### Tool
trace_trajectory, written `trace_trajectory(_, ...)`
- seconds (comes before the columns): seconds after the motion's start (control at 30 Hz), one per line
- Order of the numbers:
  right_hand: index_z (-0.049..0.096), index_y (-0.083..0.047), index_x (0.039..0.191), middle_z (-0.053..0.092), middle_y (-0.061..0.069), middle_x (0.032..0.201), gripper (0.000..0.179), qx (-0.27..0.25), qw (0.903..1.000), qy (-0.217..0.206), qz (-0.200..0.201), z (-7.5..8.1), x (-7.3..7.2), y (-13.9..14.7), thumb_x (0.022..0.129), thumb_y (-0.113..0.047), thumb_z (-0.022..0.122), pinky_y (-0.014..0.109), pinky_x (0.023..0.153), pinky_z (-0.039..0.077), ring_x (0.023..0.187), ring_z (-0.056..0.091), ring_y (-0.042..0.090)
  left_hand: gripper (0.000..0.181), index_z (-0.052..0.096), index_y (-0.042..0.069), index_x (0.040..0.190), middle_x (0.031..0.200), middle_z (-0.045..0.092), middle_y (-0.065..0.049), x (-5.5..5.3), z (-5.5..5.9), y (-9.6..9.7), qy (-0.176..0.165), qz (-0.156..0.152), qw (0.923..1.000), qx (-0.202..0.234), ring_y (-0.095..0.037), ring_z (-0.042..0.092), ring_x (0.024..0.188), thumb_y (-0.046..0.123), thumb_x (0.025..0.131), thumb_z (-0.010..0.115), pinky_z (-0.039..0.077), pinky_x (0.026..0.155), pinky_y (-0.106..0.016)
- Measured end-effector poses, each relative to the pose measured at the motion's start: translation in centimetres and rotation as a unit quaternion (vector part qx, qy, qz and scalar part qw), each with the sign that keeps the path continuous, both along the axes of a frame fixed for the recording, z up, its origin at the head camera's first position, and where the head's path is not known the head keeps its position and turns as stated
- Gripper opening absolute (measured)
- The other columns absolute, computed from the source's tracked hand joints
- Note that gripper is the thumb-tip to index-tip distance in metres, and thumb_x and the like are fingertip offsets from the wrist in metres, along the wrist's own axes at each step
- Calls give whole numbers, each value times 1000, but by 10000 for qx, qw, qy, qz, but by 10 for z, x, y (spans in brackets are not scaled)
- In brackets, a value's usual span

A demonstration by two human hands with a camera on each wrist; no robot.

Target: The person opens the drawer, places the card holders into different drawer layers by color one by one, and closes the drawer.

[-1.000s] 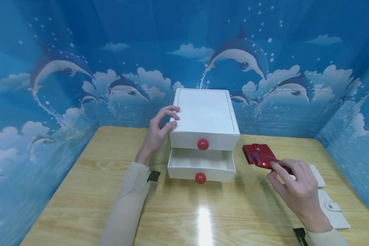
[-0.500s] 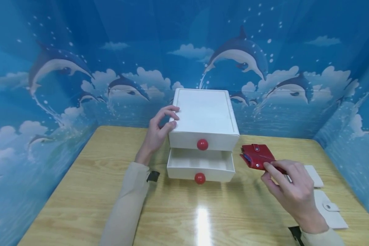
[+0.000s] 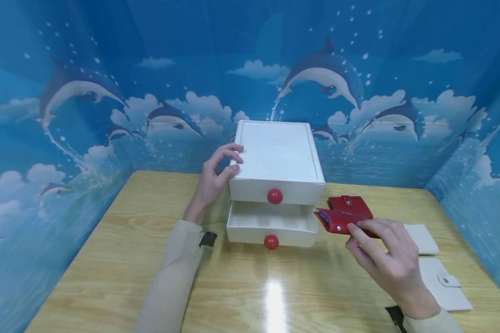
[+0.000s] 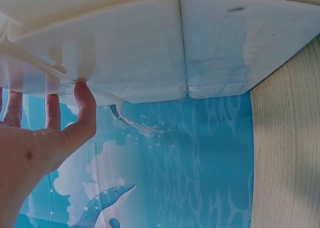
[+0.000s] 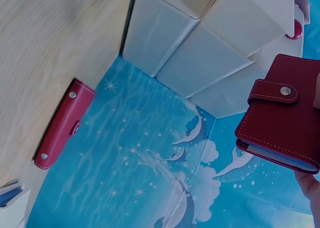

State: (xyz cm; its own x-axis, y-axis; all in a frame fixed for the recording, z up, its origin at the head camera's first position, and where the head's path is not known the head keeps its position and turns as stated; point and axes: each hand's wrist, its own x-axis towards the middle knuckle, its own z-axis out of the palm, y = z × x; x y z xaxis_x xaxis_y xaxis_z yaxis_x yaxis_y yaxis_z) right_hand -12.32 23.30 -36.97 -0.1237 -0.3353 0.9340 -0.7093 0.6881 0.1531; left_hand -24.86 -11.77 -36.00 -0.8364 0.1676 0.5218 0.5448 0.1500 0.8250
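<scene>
A white two-drawer box (image 3: 279, 152) stands near the back of the table. Its lower drawer (image 3: 250, 234) is pulled out; its upper one is closed, and each has a red round knob. My left hand (image 3: 210, 178) rests on the box's top left edge, fingertips touching it in the left wrist view. My right hand (image 3: 393, 261) pinches a dark red snap-strap card holder (image 5: 285, 118) between thumb and fingers, just right of the open drawer. Behind it on the table lies another red card holder (image 3: 358, 204), partly covered in the head view.
Two white card holders lie at the right: one (image 3: 422, 239) farther back, another with a snap strap (image 3: 446, 291) nearer, partly behind my right wrist. A dolphin-print backdrop (image 3: 183, 83) encloses the back and sides of the wooden table (image 3: 121, 259).
My right hand has moved left with the red card holder, bringing it up to the pulled-out drawer's right side. The left hand has stayed on the box.
</scene>
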Motion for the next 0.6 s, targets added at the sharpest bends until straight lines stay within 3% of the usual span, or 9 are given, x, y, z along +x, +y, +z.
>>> trace_trajectory(0.23, 77, 2, 86, 70, 24, 81, 35, 8, 9993, 210, 308, 3, -4, -10, 102, -25, 62, 44, 65, 44, 66, 58, 38, 22, 65, 6, 107, 144, 58, -5, -1, 0, 0, 34, 7, 10000, 73, -19, 41, 147, 22, 96, 55, 26, 124, -58)
trace_trajectory(0.6, 78, 2, 88, 71, 23, 83, 35, 112, 9990, 155, 409, 7, -4, -19, 102, -26, 61, 44, 65, 45, 68, 60, 36, 23, 65, 6, 108, 143, 59, -6, 0, -1, 1, 94, -4, 9999, 89, -18, 42, 146, 23, 96, 55, 27, 123, -59)
